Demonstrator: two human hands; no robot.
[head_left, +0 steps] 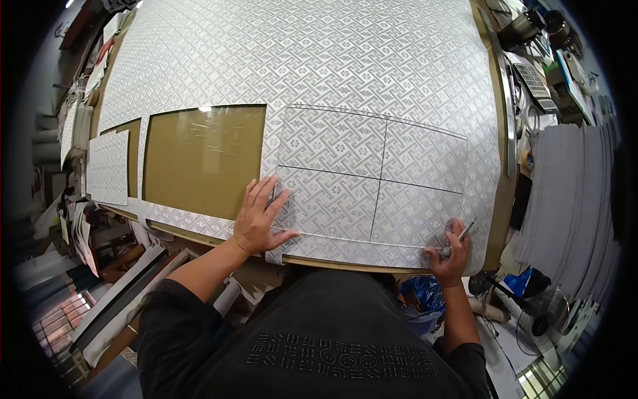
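Note:
A large sheet of white-and-grey patterned fabric (pixel 319 60) covers the worktable. A clear rectangular template (pixel 372 176) with crossing centre lines lies on it near the front edge. My left hand (pixel 258 216) presses flat, fingers spread, on the template's left side. My right hand (pixel 450 247) grips a slim silver knife-like tool (pixel 458 238) at the template's lower right corner, its tip on the fabric. To the left, a rectangular window (pixel 205 159) cut out of the fabric shows the tan tabletop.
A cut fabric piece (pixel 107 166) lies at the table's left end. A stack of grey-white sheets (pixel 571 193) stands to the right, beyond a calculator (pixel 535 83) and clutter. A fan (pixel 545 312) sits low at the right. Boards lean at the lower left.

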